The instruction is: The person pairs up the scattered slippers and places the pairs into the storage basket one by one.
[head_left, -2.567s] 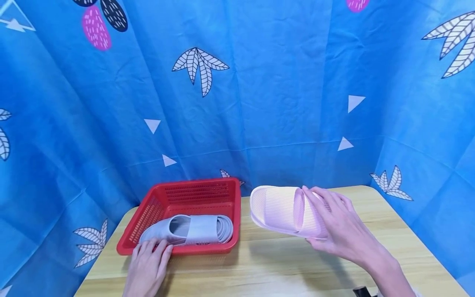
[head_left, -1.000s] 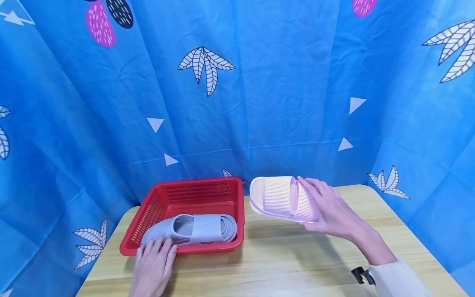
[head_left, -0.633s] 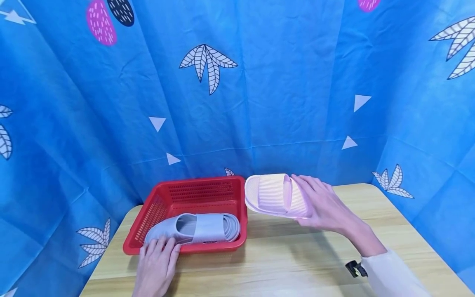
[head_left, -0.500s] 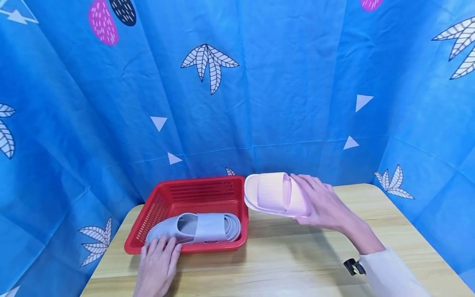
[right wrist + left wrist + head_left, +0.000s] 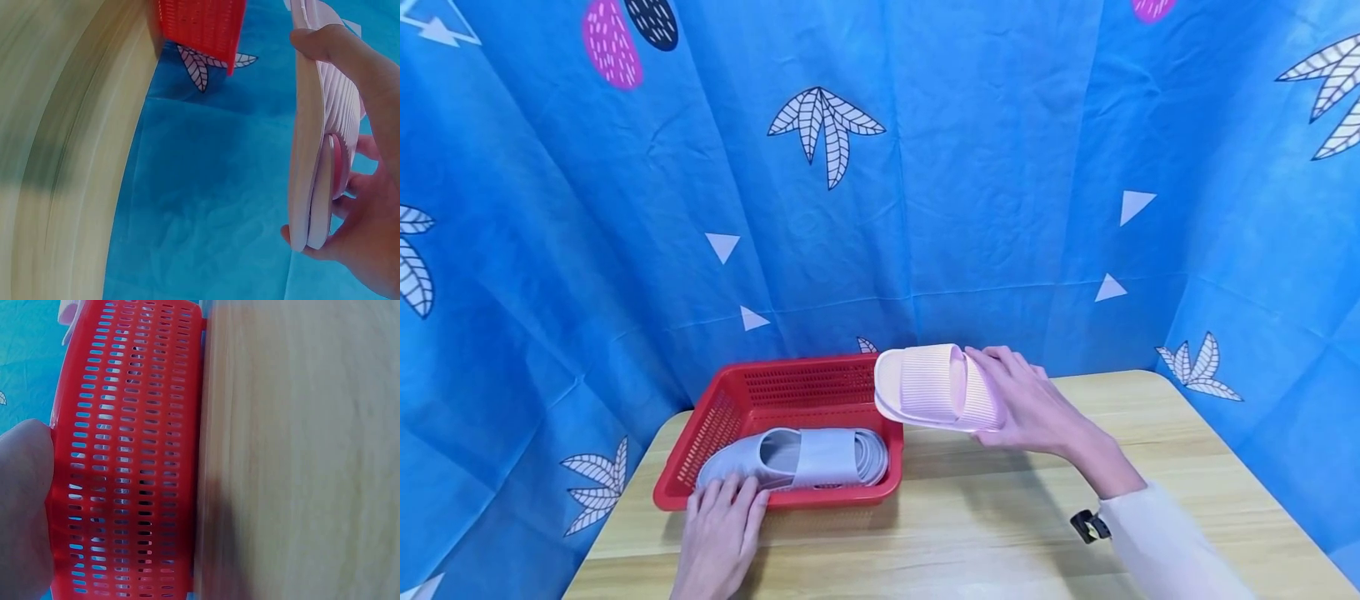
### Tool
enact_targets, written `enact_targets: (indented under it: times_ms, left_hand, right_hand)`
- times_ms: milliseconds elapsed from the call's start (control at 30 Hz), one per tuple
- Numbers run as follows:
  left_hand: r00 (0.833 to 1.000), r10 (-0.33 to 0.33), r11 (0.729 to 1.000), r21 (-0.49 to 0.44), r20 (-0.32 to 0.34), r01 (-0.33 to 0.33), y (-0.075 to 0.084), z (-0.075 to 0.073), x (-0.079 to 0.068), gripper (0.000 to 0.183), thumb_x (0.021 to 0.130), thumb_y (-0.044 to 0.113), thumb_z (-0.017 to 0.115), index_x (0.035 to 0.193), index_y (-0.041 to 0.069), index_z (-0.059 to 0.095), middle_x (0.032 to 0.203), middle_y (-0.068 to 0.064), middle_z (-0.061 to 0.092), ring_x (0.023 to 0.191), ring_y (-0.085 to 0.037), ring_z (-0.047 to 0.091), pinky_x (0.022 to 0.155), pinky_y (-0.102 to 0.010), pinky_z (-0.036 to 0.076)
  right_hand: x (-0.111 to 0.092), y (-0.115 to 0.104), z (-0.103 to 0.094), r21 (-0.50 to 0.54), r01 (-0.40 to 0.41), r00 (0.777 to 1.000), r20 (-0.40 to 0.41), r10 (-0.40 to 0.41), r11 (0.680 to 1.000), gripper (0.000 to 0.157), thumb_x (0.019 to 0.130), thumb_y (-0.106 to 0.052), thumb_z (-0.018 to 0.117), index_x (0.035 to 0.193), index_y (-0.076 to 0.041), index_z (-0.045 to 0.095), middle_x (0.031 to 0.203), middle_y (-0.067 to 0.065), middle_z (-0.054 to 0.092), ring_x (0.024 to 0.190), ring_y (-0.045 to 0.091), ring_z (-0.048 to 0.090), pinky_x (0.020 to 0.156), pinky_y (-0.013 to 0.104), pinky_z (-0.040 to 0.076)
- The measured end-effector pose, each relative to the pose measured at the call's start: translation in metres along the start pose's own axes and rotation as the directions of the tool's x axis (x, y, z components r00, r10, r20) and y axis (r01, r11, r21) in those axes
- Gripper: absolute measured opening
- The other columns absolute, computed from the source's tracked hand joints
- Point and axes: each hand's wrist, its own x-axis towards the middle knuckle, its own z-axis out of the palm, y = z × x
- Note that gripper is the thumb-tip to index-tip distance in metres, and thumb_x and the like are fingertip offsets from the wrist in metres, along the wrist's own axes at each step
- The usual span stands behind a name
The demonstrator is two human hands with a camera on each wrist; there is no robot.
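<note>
My right hand point(image 5: 1026, 404) grips a pair of pale pink ribbed slippers point(image 5: 928, 385), nested together, above the right rim of a red plastic basket point(image 5: 891, 492). In the right wrist view, the thumb lies along one side of the pink slippers point(image 5: 307, 144) and the other fingers wrap their far side. A pair of grey slippers point(image 5: 827, 458), one tucked into the other, lies along the front inside the basket. My left hand point(image 5: 718, 529) holds the basket's front rim, fingers bent over it beside the grey toe; its fingertips are partly hidden.
The basket stands at the left of a light wooden table point(image 5: 970, 533). A blue patterned curtain point(image 5: 1000, 183) hangs behind the table and down both sides. A small black object point(image 5: 1088, 527) sits by the right sleeve.
The right hand has carried the pink slippers leftward and slightly up, from beside the basket to over its right rim. My left hand keeps its hold on the basket's front rim.
</note>
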Motion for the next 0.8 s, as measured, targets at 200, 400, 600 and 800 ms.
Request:
enact_targets:
  times_ms: [200,400,600,800]
  left_hand:
    - [1.0,-0.001,1.0,-0.001,-0.002,0.001,-0.001,0.0,0.0,0.044,0.096,0.043,0.047,0.118,0.008,0.063,0.117,-0.015,0.057,0.11,-0.035,0.043,0.098,-0.058,0.022]
    - [1.0,0.012,1.0,-0.007,-0.021,-0.012,-0.001,0.0,0.0,0.043,0.096,0.042,0.049,0.117,0.008,0.064,0.117,-0.015,0.058,0.11,-0.035,0.043,0.098,-0.057,0.023]
    - [0.994,0.05,0.999,-0.017,-0.094,-0.052,-0.003,0.002,-0.001,0.037,0.094,0.039,0.052,0.112,0.009,0.065,0.114,-0.014,0.059,0.108,-0.034,0.044,0.096,-0.057,0.025]
    - [0.994,0.052,0.998,-0.019,-0.096,-0.054,-0.003,0.003,-0.002,0.037,0.095,0.039,0.051,0.112,0.01,0.065,0.114,-0.014,0.059,0.108,-0.034,0.044,0.096,-0.057,0.025]
  right_hand:
    - [0.01,-0.007,0.006,0.014,0.013,1.0,0.012,-0.013,1.0,0.108,0.061,-0.053,0.081,0.149,-0.016,0.029,0.135,0.003,0.042,0.117,0.021,0.041,0.084,0.047,0.041]
    - [0.02,-0.011,0.008,0.004,0.022,1.0,0.013,-0.022,1.0,0.107,0.062,-0.054,0.08,0.149,-0.017,0.029,0.135,0.003,0.042,0.117,0.021,0.041,0.083,0.047,0.041]
    - [0.029,-0.017,0.011,0.012,0.026,0.999,0.024,-0.026,1.0,0.107,0.062,-0.056,0.08,0.148,-0.017,0.029,0.136,0.003,0.042,0.118,0.021,0.04,0.084,0.046,0.041]
    - [0.037,-0.024,0.015,0.003,0.023,0.999,0.04,-0.023,1.0,0.107,0.063,-0.057,0.078,0.148,-0.015,0.029,0.136,0.003,0.043,0.117,0.021,0.041,0.084,0.045,0.04]
